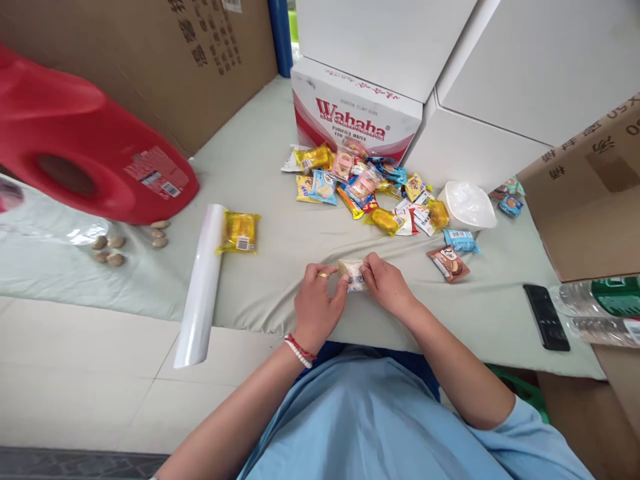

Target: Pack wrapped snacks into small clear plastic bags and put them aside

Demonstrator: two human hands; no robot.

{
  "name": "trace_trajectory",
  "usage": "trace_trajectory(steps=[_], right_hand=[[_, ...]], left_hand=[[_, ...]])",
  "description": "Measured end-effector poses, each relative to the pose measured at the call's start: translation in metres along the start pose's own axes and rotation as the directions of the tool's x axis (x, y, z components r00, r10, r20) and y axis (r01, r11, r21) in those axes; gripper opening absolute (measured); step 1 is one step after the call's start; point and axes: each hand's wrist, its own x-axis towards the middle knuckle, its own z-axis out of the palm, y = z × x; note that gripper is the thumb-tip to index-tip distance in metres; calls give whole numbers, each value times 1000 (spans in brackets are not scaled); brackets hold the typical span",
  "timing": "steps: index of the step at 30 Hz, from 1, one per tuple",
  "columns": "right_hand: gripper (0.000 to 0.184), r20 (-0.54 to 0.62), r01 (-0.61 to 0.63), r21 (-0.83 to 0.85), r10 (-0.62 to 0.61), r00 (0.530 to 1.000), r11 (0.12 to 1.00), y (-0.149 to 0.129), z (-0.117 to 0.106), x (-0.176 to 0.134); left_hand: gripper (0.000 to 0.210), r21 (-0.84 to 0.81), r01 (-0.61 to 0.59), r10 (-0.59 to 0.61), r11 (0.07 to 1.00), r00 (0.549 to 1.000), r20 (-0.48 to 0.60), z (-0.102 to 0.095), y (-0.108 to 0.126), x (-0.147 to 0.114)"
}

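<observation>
Between my two hands, just above the green cloth near the front edge, is a small wrapped snack packet (355,275), pale yellow with blue print. My left hand (319,300) pinches its left end with thumb and fingers. At the right end, my right hand (385,280) grips the wrapper, fingers closed. Beyond them lies a loose heap of small wrapped snacks (361,185) in yellow, blue, pink and white. To the left, a yellow-wrapped snack (241,232) rests against a white plastic roll (201,287) that juts over the cloth's edge.
A white bowl (468,204) with clear plastic in it stands right of the heap. Behind are a Wahaha carton (356,110) and white boxes. A red jug (95,147) and several nuts (115,259) are left; a black phone (547,317) and plastic bottles (600,297) lie right.
</observation>
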Motion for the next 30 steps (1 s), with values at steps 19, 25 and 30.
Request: trace_trajectory(steps=[19,25,30], right_hand=[[40,43,-141,950,331,943,279,-4,-3,-54],[43,79,-118,988,338,938,96,1,-5,-63],[48,75,-113,990,366,928,85,5,-12,-66]], left_hand=[[24,81,-460,464,884,845,-265,30,31,-12],[26,91,-676,676,731,701,-228,38,37,-22],[33,-135,-749,734,648,662,-150,34,50,-29]])
